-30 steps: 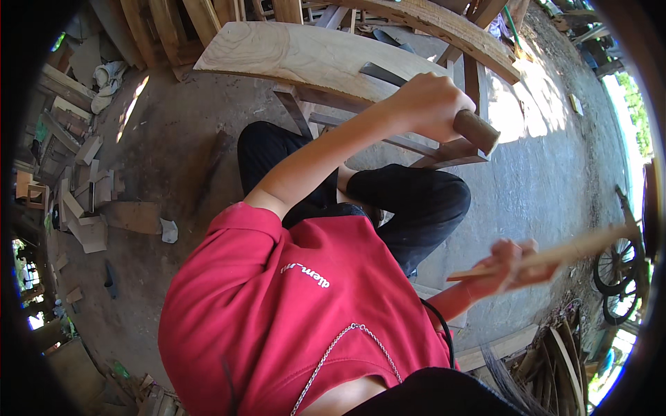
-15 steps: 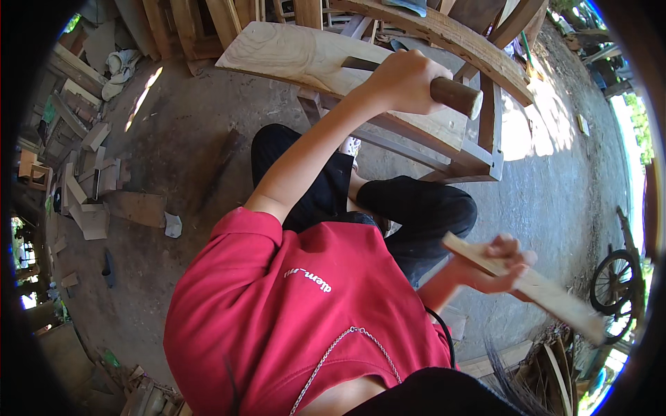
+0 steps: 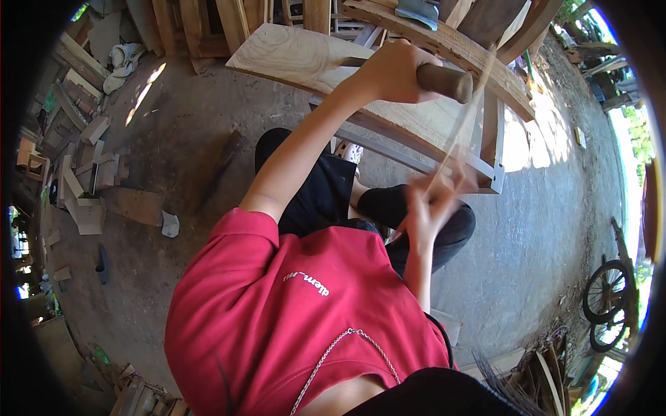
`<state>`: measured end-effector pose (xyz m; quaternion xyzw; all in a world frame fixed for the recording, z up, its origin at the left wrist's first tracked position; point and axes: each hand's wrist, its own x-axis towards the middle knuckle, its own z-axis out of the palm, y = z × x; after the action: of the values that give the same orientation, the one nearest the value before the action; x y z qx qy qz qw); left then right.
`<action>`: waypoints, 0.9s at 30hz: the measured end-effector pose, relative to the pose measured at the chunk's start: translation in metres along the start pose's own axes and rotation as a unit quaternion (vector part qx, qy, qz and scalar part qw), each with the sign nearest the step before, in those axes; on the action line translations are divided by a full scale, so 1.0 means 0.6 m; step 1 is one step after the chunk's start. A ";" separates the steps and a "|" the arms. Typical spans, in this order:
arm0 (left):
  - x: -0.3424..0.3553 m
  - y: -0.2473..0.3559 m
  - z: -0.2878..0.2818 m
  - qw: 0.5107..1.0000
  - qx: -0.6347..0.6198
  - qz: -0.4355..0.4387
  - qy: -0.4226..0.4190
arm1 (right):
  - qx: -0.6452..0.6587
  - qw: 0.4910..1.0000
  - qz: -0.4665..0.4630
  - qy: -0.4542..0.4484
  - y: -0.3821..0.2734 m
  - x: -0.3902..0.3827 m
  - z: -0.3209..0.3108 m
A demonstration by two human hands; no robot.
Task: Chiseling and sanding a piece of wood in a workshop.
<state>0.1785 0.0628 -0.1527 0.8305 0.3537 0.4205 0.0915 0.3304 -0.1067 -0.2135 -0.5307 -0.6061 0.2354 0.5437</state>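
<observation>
A pale wooden board [image 3: 284, 59] lies across a low wooden frame [image 3: 496, 135] in front of my knees. My left hand [image 3: 395, 71] is closed around a chisel, its round wooden handle [image 3: 447, 83] sticking out to the right. Part of the dark blade [image 3: 352, 62] shows left of the fist, low over the board; whether its tip touches the wood I cannot tell. In my right hand [image 3: 437, 197] is a flat wooden stick [image 3: 472, 114], smeared by motion and raised upright. Its upper part crosses the view beside the handle's butt end; contact between them is unclear.
A curved wooden beam [image 3: 444, 45] stands just beyond the board, with a blue-grey item [image 3: 417, 12] on top. Wood offcuts [image 3: 83, 187] are heaped on the floor at left. A wheel [image 3: 609, 291] stands at far right.
My right hand has swung the stick up and leftward from low at the right to near the chisel's handle. My left hand keeps its grip and appears slightly shifted up and left.
</observation>
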 end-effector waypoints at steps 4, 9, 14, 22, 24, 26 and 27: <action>-0.017 -0.023 -0.011 0.999 0.051 -0.002 0.011 | 0.135 0.979 0.020 0.152 -0.029 0.021 -0.033; -0.015 -0.023 -0.016 0.999 0.047 -0.018 -0.006 | 0.522 0.826 -0.093 0.194 -0.006 0.028 -0.044; -0.020 -0.049 -0.036 0.995 0.103 0.001 -0.016 | 0.087 0.995 -0.039 -0.002 -0.036 0.033 0.020; -0.021 -0.075 -0.071 0.997 0.070 0.004 -0.028 | 0.244 0.966 0.040 0.079 -0.022 0.028 0.072; -0.033 -0.085 -0.090 0.996 0.079 -0.023 -0.035 | 0.041 0.988 0.068 -0.130 -0.068 0.036 0.089; -0.048 -0.108 -0.099 0.995 0.093 0.004 -0.022 | 0.043 0.996 -0.043 -0.073 -0.061 0.031 0.092; -0.052 -0.113 -0.104 0.996 0.081 0.021 -0.008 | 0.131 0.989 -0.069 -0.001 -0.073 0.030 0.091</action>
<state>0.0836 0.0827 -0.1638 0.8455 0.3688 0.3856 0.0178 0.2667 -0.0889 -0.1844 -0.4112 -0.6057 0.2750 0.6232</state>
